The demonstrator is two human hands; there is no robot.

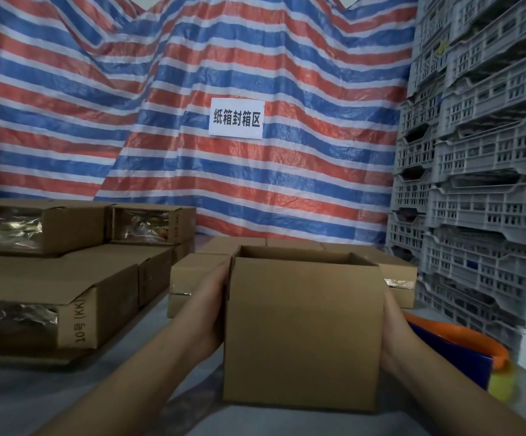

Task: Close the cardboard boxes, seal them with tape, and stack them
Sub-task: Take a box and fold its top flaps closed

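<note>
Open cardboard box sits at centre frame, low, at 6 o'clock from the white paper sign. Top is open; the near flap stands upright toward me and the hollow inside shows dark at the box's 12 o'clock edge. The box rests on the grey table.

My left hand lies against the box's 9 o'clock side, palm on the cardboard. Fingers wrap past the far corner and are mostly hidden; I cannot tell for certain whether they curl or lie straight. My right hand is pressed to the 3 o'clock side, fingers hidden behind the box wall, so its state cannot be told either. Both hands are in contact with the box.

At 9 to 10 o'clock from the box: flat packed cartons, some with shiny film windows, stacked in layers. At 12 o'clock, just behind the box: smaller closed boxes in a row, one with tape on its side. At 3 to 4 o'clock: an orange and blue object, partly hidden behind my right wrist.

Background: striped red, blue and white tarp. At 2 o'clock, stacked grey plastic crates.
</note>
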